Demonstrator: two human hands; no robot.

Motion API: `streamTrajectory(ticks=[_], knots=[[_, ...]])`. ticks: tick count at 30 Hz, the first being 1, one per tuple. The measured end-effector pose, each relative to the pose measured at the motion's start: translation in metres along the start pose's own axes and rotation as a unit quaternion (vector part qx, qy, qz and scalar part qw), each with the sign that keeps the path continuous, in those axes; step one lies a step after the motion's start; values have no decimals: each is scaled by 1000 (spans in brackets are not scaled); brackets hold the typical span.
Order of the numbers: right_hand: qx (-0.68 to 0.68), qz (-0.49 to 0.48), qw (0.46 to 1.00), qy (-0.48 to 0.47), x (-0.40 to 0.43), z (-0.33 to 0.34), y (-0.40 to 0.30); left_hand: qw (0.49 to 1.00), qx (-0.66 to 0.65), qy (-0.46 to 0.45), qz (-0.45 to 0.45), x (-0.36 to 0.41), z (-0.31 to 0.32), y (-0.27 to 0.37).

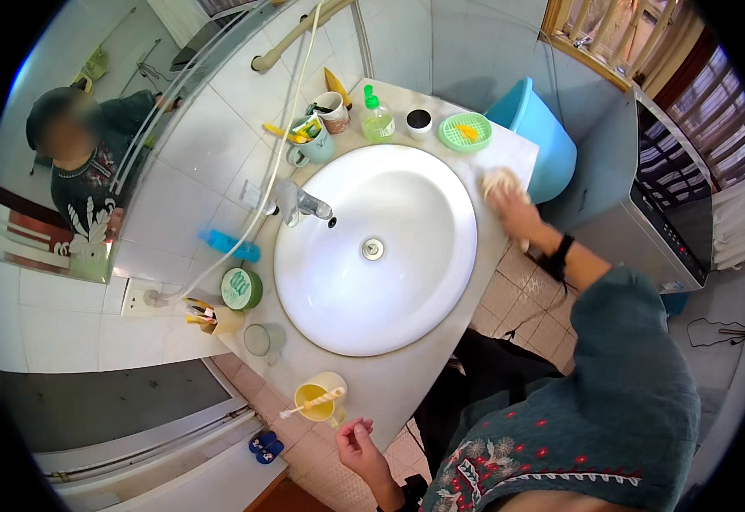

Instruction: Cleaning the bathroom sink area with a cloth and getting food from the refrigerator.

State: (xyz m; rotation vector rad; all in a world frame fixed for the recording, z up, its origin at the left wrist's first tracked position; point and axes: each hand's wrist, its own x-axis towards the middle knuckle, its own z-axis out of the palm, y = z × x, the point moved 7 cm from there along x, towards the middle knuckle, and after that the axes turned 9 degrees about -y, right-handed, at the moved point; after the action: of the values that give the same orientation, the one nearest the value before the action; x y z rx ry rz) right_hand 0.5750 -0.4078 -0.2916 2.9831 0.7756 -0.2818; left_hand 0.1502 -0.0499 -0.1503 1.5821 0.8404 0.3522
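My right hand (518, 214) presses a crumpled pale cloth (500, 182) onto the right end of the light stone counter (404, 377), beside the white oval sink (423, 288). Empty and half curled, my left hand (363, 448) hovers by the counter's near edge, just below a yellow mug (329, 384) with a toothbrush (321, 402) lying across its rim. Along the back stand a light-blue cup (316, 150) with toothpaste, a pump bottle of green liquid (377, 121), a dark-lidded white jar (419, 125) and a green soap dish (465, 142) holding something yellow.
A chrome faucet (302, 203) reaches over the sink. Left of it are a blue tube (234, 246), a round green tin (241, 288), a clear glass (263, 340) and a holder (225, 320) with several items. A blue bucket (548, 150) and a washing machine (622, 192) stand right.
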Motion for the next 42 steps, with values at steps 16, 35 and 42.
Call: streamTrajectory(ticks=[16,35,42], knots=[[250,-214,941,-78,-156,3,-337,987,13,-157,-12,1,17,-19],[698,-107,666,-240,-295,-59,-346,866,-191,-454,-84,-52,22,-60],[713,15,697,74,-410,-73,-237,815,-65,-574,-38,-134,78,-42]])
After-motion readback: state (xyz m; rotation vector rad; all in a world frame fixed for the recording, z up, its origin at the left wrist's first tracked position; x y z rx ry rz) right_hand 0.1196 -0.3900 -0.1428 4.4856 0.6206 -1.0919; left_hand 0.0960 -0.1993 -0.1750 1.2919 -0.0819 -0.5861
